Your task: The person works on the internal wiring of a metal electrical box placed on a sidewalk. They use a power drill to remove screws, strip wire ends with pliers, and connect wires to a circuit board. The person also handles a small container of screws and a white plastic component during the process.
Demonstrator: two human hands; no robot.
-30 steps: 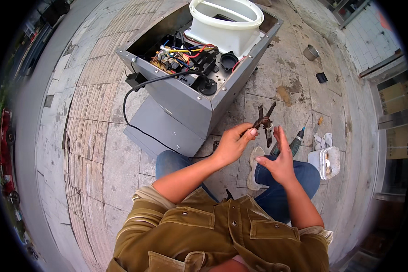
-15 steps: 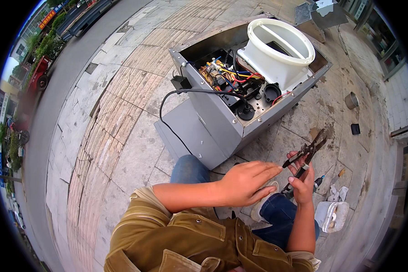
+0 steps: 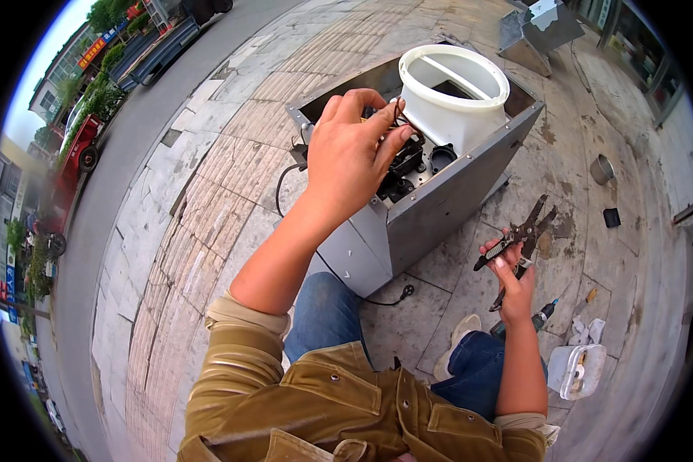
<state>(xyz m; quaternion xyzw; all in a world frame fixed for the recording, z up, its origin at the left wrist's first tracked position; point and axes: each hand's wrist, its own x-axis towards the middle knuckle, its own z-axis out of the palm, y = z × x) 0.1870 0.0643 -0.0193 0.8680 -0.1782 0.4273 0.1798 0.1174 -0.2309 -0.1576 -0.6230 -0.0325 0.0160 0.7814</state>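
My left hand [image 3: 345, 154] is over the open top of a grey metal housing [image 3: 431, 215]. Thumb and forefinger pinch a thin dark wire [image 3: 397, 113] there; the hand covers most of the wiring below it. A round white plastic duct [image 3: 454, 108] rises from the housing just right of those fingers. Lower right, my right hand [image 3: 512, 277] is closed round the handles of dark wire strippers [image 3: 522, 233], whose serrated jaws point up and away, parted. Black round fittings [image 3: 443, 158] sit inside the housing between the hand and the duct.
A black cord with a plug [image 3: 407, 291] lies on the paving beside my knee. Near my right forearm are a power drill [image 3: 543, 314] and a white plastic tub [image 3: 576, 371]. Farther right stand a metal cup [image 3: 602, 169] and a small black piece [image 3: 611, 218].
My left hand has gone from beside the strippers up and left to the wiring in the housing, taking a wire. The strippers stay in my right hand. My view has shifted slightly.
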